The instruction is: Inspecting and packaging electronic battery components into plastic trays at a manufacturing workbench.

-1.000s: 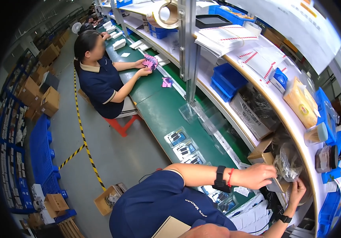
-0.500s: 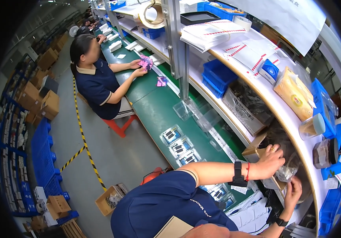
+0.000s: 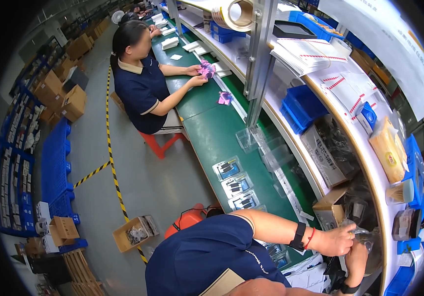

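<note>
Both my hands are together over a shelf beneath the curved white counter on the right. My left hand (image 3: 337,240), with a wide black band and a red string at its wrist, has its fingers closed on a crumpled clear plastic bag (image 3: 364,236). Just below it, my right hand (image 3: 356,257) also pinches the bag, its fingers partly hidden. What the bag holds, if anything, I cannot make out. An open cardboard box (image 3: 329,209) stands beside my left hand, with more clear plastic behind it. Packs with dark items (image 3: 244,201) lie in a row along the green bench (image 3: 199,130).
A co-worker (image 3: 143,89) sits at the bench's far part, holding a pink-purple piece (image 3: 206,69). A metal post (image 3: 261,61) rises beside the shelves. Blue bins (image 3: 303,108) and paper stacks (image 3: 310,55) fill the shelving. An orange-red stool (image 3: 185,222) stands behind me.
The view has shifted, so the scene sits further right. My hands have come close together, and the plastic bag is now gathered between them, lower beside the cardboard box.
</note>
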The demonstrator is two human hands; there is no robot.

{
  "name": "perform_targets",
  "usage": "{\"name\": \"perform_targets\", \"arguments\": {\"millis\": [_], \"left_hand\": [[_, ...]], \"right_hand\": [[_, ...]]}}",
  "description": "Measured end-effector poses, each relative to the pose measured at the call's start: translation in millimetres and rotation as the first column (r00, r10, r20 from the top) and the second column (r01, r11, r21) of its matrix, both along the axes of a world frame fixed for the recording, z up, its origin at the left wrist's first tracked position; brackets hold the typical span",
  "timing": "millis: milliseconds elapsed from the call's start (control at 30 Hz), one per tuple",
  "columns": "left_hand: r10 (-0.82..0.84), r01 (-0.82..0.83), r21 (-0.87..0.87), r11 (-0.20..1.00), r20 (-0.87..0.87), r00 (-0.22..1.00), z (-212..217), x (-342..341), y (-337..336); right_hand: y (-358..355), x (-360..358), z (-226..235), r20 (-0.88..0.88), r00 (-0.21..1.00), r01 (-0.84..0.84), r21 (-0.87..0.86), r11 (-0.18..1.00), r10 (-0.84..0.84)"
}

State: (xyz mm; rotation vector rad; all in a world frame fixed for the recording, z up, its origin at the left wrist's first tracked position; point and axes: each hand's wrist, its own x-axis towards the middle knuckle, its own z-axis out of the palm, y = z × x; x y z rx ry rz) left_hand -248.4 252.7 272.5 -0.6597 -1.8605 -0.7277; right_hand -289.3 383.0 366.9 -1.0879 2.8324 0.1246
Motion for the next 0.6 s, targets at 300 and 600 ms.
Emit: {"name": "perform_targets", "arguments": {"millis": [300, 600], "left_hand": [[0.01, -0.01, 0.0, 1.0, -0.11, 0.994, 6.9, 6.7, 3.9], [0.032, -0.04, -0.044, 0.998, -0.171, 0.985, 4.3, 2.9, 11.2]], "right_hand": [[3.9, -78.3, -37.8, 0.435, 0.872, -0.176, -0.145, 0.974, 0.223], [16.6, -88.1, -40.2, 0.375, 0.903, -0.209, -0.041, 0.977, 0.208]]}}
